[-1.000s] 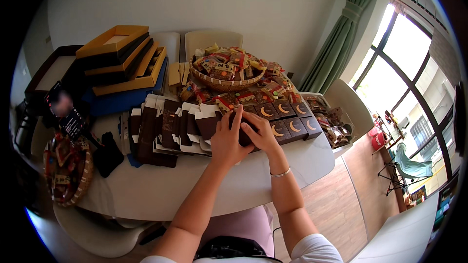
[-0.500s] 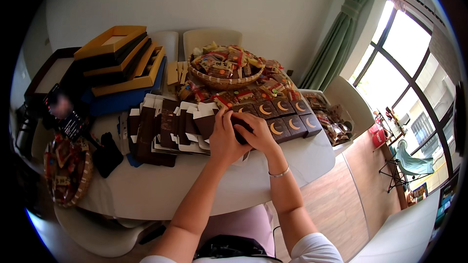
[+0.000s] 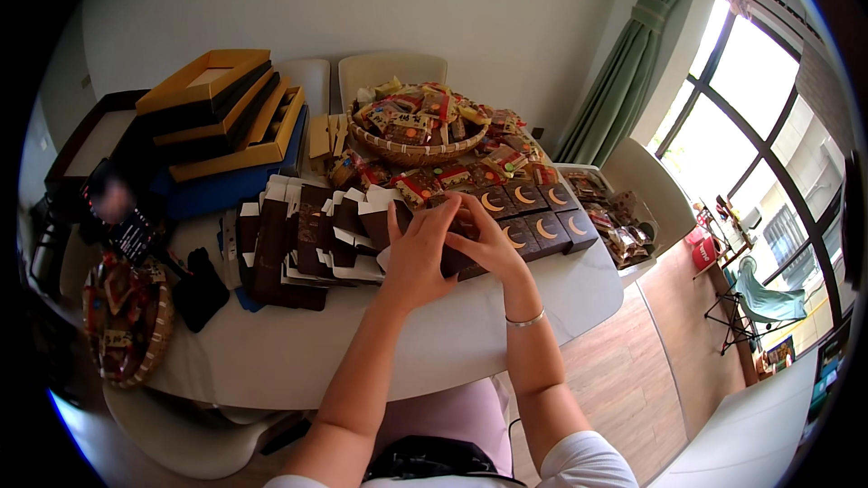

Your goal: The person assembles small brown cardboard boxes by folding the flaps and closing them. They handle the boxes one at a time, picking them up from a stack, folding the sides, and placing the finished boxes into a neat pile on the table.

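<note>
Both my hands are around a small dark brown box [image 3: 459, 264] at the near left end of the block of boxes. My left hand [image 3: 418, 258] presses its left side, with the thumb raised and fingers stretched over the top. My right hand [image 3: 491, 248], a bracelet on its wrist, curves over the right side. The fingertips meet above the box and hide most of it. Right beside them stand several finished dark boxes [image 3: 547, 229] with golden crescent moons, in two rows. To the left lie flat, unfolded brown cartons [image 3: 312, 230] with white flaps, overlapping each other.
Behind the boxes stands a woven basket [image 3: 418, 154] heaped with wrapped snacks, more packets around it. Yellow and black trays [image 3: 217, 90] are stacked at the far left. Near left are a phone [image 3: 122, 212] on a stand and a smaller basket [image 3: 163, 325]. An open carton [image 3: 633, 248] sits off the right edge.
My hands have shifted slightly, and the box between them has come down beside the rows. My left fingers have straightened and the right hand has moved a little to the right.
</note>
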